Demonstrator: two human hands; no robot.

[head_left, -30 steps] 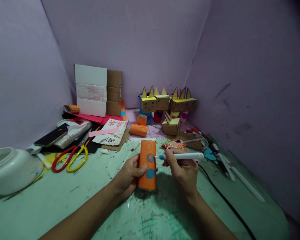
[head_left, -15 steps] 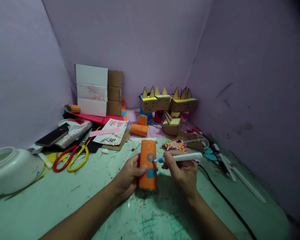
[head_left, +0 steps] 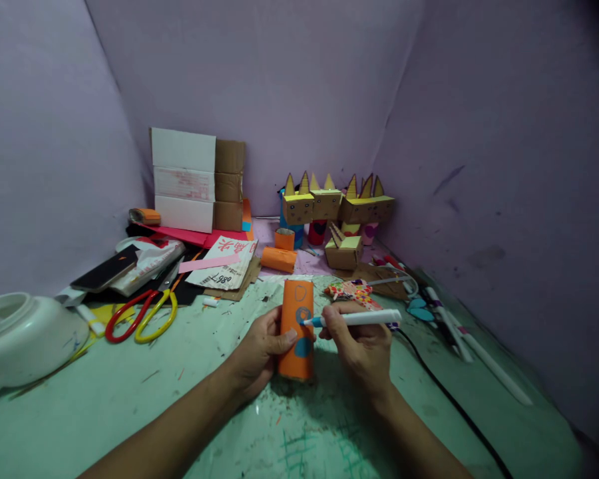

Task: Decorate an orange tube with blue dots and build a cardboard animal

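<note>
My left hand (head_left: 260, 349) is closed round the left side of an orange tube (head_left: 290, 313) that stands tilted above the table, its thumb across the front. Three shapes run down the tube's front: an outline at the top, a partly coloured one in the middle, and a solid blue spot at the bottom. A white marker (head_left: 372, 317) with a blue tip section is pinched in my right hand (head_left: 359, 346). Its tip meets the tube at the middle shape. Other orange tubes (head_left: 278, 260) lie and stand behind.
Red-and-yellow scissors (head_left: 166, 296) lie left, near a white pot (head_left: 30, 339). Cardboard animal-like figures (head_left: 324, 203) and a small cardboard box with horns (head_left: 343, 254) stand at the back. Pens (head_left: 446, 326) lie along the right wall, and a black cable (head_left: 449, 399) crosses the table's right side.
The marker tip has shifted slightly left across the middle shape, with my right hand. The tube has moved a touch to the right in my left hand.
</note>
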